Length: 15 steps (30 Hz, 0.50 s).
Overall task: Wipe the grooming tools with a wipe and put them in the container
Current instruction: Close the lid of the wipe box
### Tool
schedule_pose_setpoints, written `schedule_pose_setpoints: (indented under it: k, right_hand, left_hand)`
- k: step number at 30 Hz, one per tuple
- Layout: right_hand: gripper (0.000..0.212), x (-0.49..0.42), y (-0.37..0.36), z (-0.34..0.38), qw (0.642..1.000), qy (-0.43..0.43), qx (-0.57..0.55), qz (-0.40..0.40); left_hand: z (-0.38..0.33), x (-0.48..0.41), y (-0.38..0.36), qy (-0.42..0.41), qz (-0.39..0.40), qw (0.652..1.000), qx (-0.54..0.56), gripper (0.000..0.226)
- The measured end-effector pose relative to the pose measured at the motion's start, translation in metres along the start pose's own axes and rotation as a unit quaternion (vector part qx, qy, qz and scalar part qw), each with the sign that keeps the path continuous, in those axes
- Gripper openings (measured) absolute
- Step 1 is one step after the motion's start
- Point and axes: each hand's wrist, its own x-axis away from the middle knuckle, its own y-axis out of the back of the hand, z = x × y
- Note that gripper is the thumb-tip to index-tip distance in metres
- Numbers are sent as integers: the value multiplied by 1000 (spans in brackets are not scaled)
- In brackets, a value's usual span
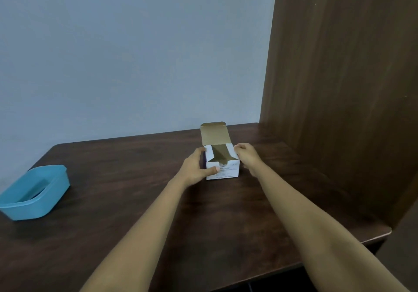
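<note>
Soft, even light — a touch dim, with a bluish cast on the wall (135,54). Faint sheen on the dark table (113,201), shade pooling inside the blue container (54,192). Everything's slightly soft, and the wood panel (339,65) leans — wide-angle stretch at the edges.

Two bare arms, lower centre of frame.
Left forearm (147,223) and right forearm (316,223) bare along whole visible length; left grip (194,167) and right grip (247,156) bare-skinned.

Box (224,173) print: illegible blur.
</note>
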Motion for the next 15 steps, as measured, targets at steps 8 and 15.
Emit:
schedule_pose_setpoints:
  k: [8,15]
  right_hand:
    - [23,-5,-33,6,992,-48,-97,63]
    - [38,-17,-43,24,992,27,-108,53]
  left_hand:
    - [37,7,12,-32,-20,998,42,63]
    - [47,6,8,-63,-61,996,-16,65]
